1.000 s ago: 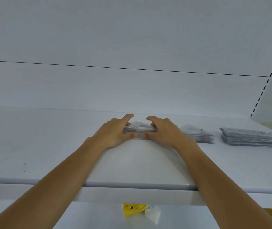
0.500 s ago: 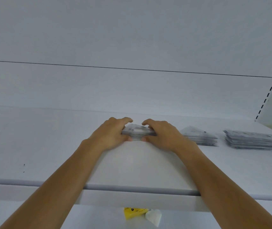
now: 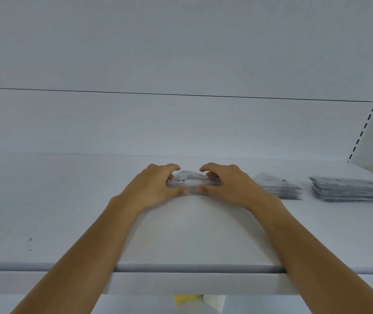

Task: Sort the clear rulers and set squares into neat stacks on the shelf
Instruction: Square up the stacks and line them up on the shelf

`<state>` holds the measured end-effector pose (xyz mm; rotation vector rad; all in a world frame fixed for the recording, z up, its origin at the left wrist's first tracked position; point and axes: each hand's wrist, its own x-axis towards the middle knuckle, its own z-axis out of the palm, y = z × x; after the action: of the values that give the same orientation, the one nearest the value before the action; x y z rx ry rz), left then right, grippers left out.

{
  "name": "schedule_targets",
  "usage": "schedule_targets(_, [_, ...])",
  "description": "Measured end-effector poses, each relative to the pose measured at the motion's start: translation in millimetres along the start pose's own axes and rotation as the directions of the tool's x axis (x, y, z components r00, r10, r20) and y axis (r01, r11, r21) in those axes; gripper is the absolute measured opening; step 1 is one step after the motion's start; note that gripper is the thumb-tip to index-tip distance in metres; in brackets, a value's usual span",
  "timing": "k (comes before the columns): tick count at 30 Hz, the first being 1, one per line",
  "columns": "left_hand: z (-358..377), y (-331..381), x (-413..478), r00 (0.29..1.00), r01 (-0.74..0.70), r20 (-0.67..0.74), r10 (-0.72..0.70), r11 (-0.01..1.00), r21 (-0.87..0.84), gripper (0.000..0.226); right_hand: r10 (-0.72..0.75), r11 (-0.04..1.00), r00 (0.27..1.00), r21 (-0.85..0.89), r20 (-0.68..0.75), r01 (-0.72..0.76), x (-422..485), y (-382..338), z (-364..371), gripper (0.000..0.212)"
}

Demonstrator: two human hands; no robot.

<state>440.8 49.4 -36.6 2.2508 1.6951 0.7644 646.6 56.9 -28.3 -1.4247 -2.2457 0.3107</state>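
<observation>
Both forearms cross the front lip of the white shelf (image 3: 181, 241). The left hand (image 3: 151, 184) and right hand (image 3: 228, 186) clasp opposite ends of a small clear stack (image 3: 192, 181) at mid-shelf, with fingers curled over its far edge and thumbs pressed to its near edge. To the right and apart from it lie a low second stack (image 3: 278, 189) and a taller third stack (image 3: 350, 189). Behind them is the back panel (image 3: 181, 123), with a slotted upright (image 3: 371, 112) at its right.

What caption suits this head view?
Left hand and right hand grip a stack of clear plastic items on a white shelf; a second clear stack and a third clear stack lie rightward.
</observation>
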Motion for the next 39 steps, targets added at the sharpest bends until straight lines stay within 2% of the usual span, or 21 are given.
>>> schedule_targets(2, [-1, 0, 1, 1.0, 0.009, 0.025, -0.009, 1.0, -0.005, 0.066, 0.011, 1.0, 1.0, -0.013, -0.005, -0.011, -2, 1, -1, 0.051])
schedule_targets(6, [-2, -1, 4, 1.0, -0.014, 0.0, 0.014, 0.999, -0.032, 0.054, -0.004, 0.997, 1.0, -0.075, -0.031, 0.001, -1, 2, -4, 0.041])
schedule_targets(10, [-2, 4, 2, 1.0, -0.021, -0.001, 0.021, 1.0, 0.003, 0.048, 0.011, 0.999, 0.998, -0.04, -0.061, -0.014, -1, -1, -4, 0.041])
schedule_targets(13, [-6, 6, 2, 0.997, -0.046, 0.058, 0.042, 0.997, 0.066, 0.051, 0.016, 0.999, 0.998, -0.044, -0.068, -0.019, -5, -2, -3, 0.042])
schedule_targets(16, [-13, -3, -1, 0.991, -0.036, 0.132, 0.024, 0.995, 0.088, 0.061, 0.024, 1.0, 0.999, -0.016, -0.025, -0.025, -10, 1, -4, 0.053])
schedule_targets(19, [-16, -14, -7, 0.997, -0.047, 0.074, 0.034, 0.983, 0.175, 0.047, 0.023, 0.999, 1.0, -0.041, -0.001, -0.023, -12, 8, -12, 0.065])
schedule_targets(24, [-12, -12, -13, 0.993, -0.116, -0.002, 0.12, 0.961, 0.251, 0.022, 0.038, 0.992, 0.999, -0.123, 0.015, -0.036, -13, 14, -10, 0.051])
schedule_targets(31, [-7, -2, -16, 0.994, -0.06, -0.068, 0.08, 0.965, 0.255, 0.018, 0.071, 0.994, 0.997, -0.083, 0.003, -0.071, -6, 18, -6, 0.041])
schedule_targets(33, [-5, -2, -17, 0.993, -0.072, -0.075, 0.095, 0.959, 0.273, 0.02, 0.071, 0.997, 0.997, -0.044, 0.019, -0.07, -5, 15, -10, 0.049])
schedule_targets(36, [-6, -5, -18, 0.993, -0.061, -0.08, 0.085, 0.964, 0.258, 0.027, 0.069, 0.998, 0.991, -0.006, 0.111, -0.068, 5, -1, -24, 0.08])
schedule_targets(39, [-7, -11, -17, 0.994, -0.038, -0.088, 0.058, 0.977, 0.211, 0.038, 0.12, 0.984, 0.936, -0.166, 0.332, -0.067, 31, -25, -34, 0.095])
